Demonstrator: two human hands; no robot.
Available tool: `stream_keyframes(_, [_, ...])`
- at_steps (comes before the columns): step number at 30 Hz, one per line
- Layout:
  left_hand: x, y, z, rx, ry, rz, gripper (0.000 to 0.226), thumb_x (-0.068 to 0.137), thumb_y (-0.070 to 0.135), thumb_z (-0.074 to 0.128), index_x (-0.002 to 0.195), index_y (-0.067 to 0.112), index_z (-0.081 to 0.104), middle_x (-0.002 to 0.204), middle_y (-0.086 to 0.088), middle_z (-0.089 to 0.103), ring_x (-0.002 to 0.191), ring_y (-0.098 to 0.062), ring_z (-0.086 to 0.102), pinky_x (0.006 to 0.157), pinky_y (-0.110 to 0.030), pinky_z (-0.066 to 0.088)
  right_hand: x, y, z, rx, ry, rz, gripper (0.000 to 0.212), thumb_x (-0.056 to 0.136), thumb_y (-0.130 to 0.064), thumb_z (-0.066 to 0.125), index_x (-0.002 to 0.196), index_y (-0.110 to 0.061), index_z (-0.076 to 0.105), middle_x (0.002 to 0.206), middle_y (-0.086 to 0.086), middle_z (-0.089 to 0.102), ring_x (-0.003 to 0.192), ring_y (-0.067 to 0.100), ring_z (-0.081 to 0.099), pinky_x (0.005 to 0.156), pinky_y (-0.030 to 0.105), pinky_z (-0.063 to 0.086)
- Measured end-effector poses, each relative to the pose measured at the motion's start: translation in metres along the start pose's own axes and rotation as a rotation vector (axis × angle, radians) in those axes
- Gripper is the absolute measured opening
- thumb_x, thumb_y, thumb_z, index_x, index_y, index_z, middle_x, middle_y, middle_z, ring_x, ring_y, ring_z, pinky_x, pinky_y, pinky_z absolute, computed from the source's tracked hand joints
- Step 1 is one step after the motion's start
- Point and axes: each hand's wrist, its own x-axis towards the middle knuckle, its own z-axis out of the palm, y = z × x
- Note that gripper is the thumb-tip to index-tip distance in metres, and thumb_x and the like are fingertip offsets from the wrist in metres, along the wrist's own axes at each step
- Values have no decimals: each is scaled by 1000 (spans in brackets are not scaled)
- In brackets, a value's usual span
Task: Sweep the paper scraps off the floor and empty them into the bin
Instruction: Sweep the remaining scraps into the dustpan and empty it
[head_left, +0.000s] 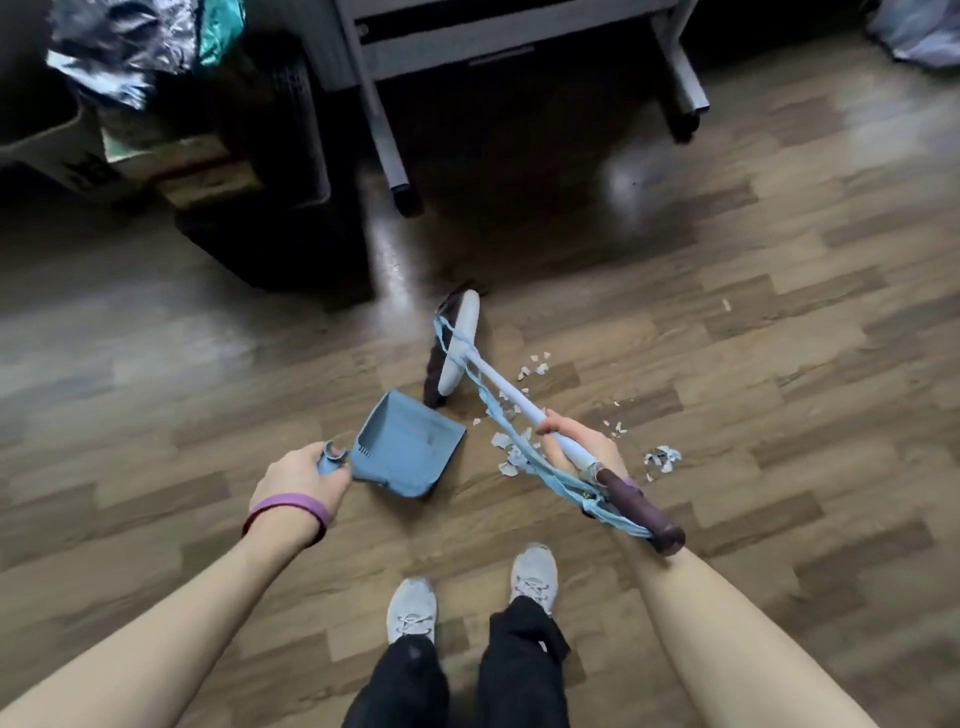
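The left hand (306, 478) grips the handle of the blue dustpan (410, 441), which rests on the floor (727, 364). The right hand (571, 436) is curled round the broom (457, 353) handle. Paper scraps (505, 468) lie on the floor just right of the pan, outside it.

Dim, soft, wide-angle view; floor (727, 322) glare, perhaps motion-blurred.

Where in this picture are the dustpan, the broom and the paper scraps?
dustpan (410, 439): head view, on the flat blue tray.
broom (467, 314): head view, on the white back of its head.
paper scraps (662, 458): head view, on the clump right of the broom's handle.
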Motion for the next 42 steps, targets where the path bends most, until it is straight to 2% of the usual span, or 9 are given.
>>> stream_keyframes(10, [-84, 55, 63, 59, 91, -62, 17, 81, 36, 58, 90, 24, 67, 95, -11, 69, 91, -36, 62, 76, -33, 47, -76, 124, -69, -215, 4, -30, 13, 83, -38, 51, 95, -44, 50, 80, -10, 63, 82, 28, 66, 72, 33, 53])
stream_keyframes(16, [-149, 108, 105, 146, 129, -14, 18, 79, 37, 55, 83, 23, 65, 92, -13, 70, 88, -35, 63, 72, -32, 47, -153, 221, -150, -216, 59, 52, 22, 81, -35, 59, 98, -46, 49, 123, -29, 60, 95, 20, 68, 76, 27, 50])
stream_keyframes(19, [-168, 129, 115, 182, 129, 13, 20, 79, 39, 54, 83, 22, 64, 92, -13, 69, 86, -35, 62, 72, -33, 48, -192, 259, -183, -197, 98, 118, 27, 82, -28, 61, 91, -50, 48, 107, -26, 66, 86, 17, 68, 75, 28, 50])
stream_keyframes(22, [-184, 142, 121, 188, 142, 43, 20, 80, 38, 55, 86, 22, 65, 96, -15, 69, 89, -36, 63, 72, -33, 47, -220, 286, -197, -147, 142, 135, 36, 82, -20, 64, 79, -53, 49, 76, -33, 62, 64, -5, 60, 67, 17, 45])
stream_keyframes(26, [-200, 145, 127, 173, 139, 80, 19, 81, 37, 57, 87, 22, 66, 97, -15, 69, 89, -36, 62, 72, -33, 46, -226, 288, -196, 187, 284, 145, 48, 86, 0, 58, 71, -45, 67, 72, -8, 64, 62, -4, 61, 55, 1, 41])
stream_keyframes(28, [-205, 141, 126, 168, 149, 85, 19, 82, 37, 56, 84, 21, 65, 94, -14, 69, 86, -36, 62, 74, -33, 48, -218, 277, -196, 371, 312, 86, 53, 89, 13, 47, 84, -32, 74, 65, -7, 61, 52, -2, 53, 49, 7, 41])
stream_keyframes(31, [-207, 126, 115, 182, 183, 79, 19, 82, 37, 53, 80, 21, 63, 90, -13, 68, 83, -36, 61, 73, -33, 49, -201, 252, -186, 542, 445, 49, 47, 83, 16, 49, 77, -23, 75, 51, -8, 58, 43, 2, 44, 43, 12, 36])
stream_keyframes(37, [-194, 83, 78, 189, 186, 66, 18, 80, 38, 55, 83, 24, 65, 94, -12, 69, 87, -36, 61, 70, -32, 44, -191, 171, -140, 575, 409, -35, 35, 77, -3, 55, 66, -31, 74, 61, 8, 59, 45, 13, 49, 44, 18, 39])
stream_keyframes(42, [-174, 35, 49, 143, 170, 7, 19, 81, 37, 55, 83, 21, 65, 93, -13, 68, 76, -31, 51, 69, -30, 42, -165, 106, -84, 447, 314, -55, 48, 79, 0, 56, 62, -42, 71, 61, -12, 67, 51, 1, 54, 52, 13, 42])
